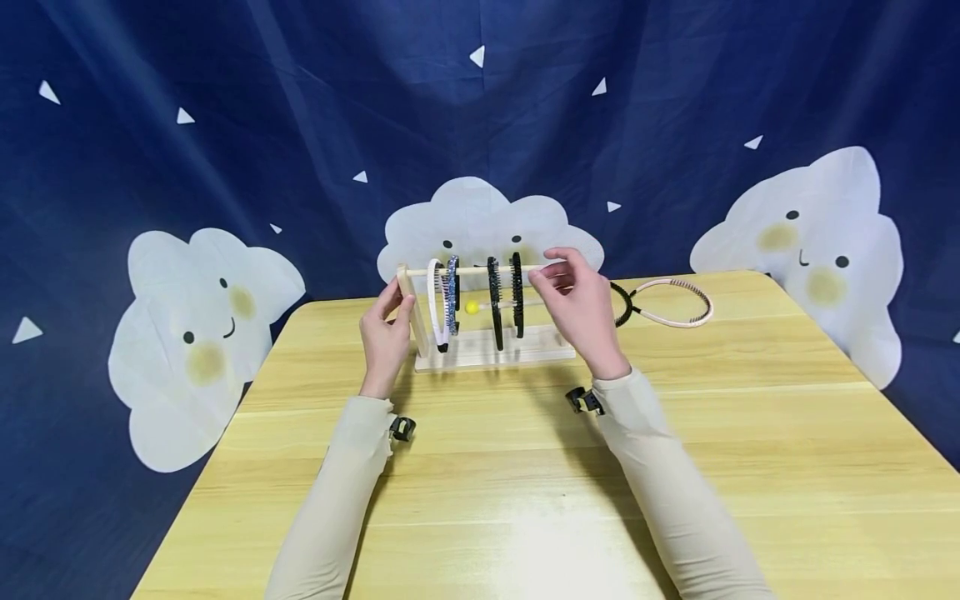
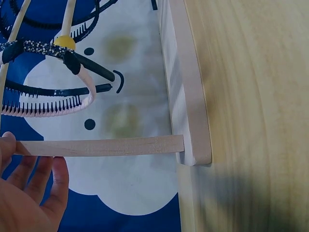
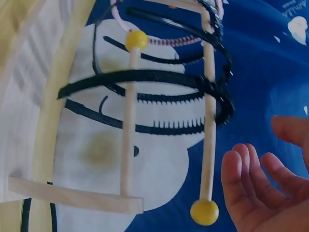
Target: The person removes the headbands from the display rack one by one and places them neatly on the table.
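A wooden headband rack (image 1: 495, 357) stands at the table's far side. My left hand (image 1: 386, 337) pinches its left upright post (image 2: 101, 147) between thumb and fingers. From the top rod (image 3: 207, 159) hang a white-pink headband (image 1: 435, 308), a blue glittery headband (image 1: 453, 296) and two black headbands, one nearer the middle (image 1: 495, 304) and one further right (image 1: 517, 296). My right hand (image 1: 581, 304) is beside the rod's right end, near its yellow ball (image 3: 204, 212). Its fingers are loosely bent, hold nothing and stand apart from the rod in the right wrist view.
Right of the rack, a pink headband (image 1: 678, 323) and a black headband (image 1: 624, 307) lie on the wooden table (image 1: 480, 467), the black one partly behind my right hand. A lower rod with a yellow ball (image 1: 472, 307) juts inward. A blue cloud-print curtain (image 1: 480, 108) hangs behind.
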Demonstrator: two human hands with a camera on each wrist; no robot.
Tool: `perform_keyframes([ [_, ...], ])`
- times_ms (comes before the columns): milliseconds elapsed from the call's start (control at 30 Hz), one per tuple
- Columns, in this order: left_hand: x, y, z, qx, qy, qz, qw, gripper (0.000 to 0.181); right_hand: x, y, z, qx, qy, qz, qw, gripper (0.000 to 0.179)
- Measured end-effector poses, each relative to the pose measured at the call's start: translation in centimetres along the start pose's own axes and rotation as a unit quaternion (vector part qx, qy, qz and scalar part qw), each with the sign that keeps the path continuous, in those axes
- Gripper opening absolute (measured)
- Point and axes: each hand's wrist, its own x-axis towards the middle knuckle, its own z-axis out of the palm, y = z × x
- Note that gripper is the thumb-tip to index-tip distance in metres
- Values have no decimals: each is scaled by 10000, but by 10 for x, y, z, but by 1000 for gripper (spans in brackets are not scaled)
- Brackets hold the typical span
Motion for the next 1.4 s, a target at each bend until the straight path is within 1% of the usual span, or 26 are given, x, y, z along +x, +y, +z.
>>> perform_keyframes([
  [267, 0, 1, 0, 30, 12, -39, 10000, 44, -7, 3, 19, -86, -74, -66, 9999, 38],
  [367, 0, 1, 0, 32, -3, -41, 10000, 44, -9, 5, 23, -200, -103, -44, 9997, 39],
  [500, 0, 1, 0, -7, -24, -53, 10000, 43, -11, 9, 27, -385, -124, 1, 9992, 39],
  [700, -1, 1, 1, -43, -24, -31, 10000, 42, -13, 11, 31, -485, -174, 40, 9987, 39],
  [933, 0, 1, 2, 12, 26, -67, 10000, 42, -12, 11, 31, -590, -260, -89, 9979, 35],
  [1033, -2, 8, 3, 45, 20, -57, 10000, 43, -11, 10, 29, -623, -271, -103, 9976, 31],
  [1167, -8, 29, 1, 99, -23, -23, 9999, 43, -10, 9, 27, -631, -279, -115, 9976, 28],
  [1233, -10, 36, 0, 131, -45, -14, 9999, 43, -10, 8, 25, -615, -262, -129, 9977, 27],
  [1333, -11, 41, -1, 151, -46, -52, 9999, 43, -9, 4, 22, -559, -195, -165, 9981, 27],
  [1400, -11, 41, -1, 118, -36, -97, 9999, 43, -8, 2, 20, -540, -149, -179, 9983, 27],
])
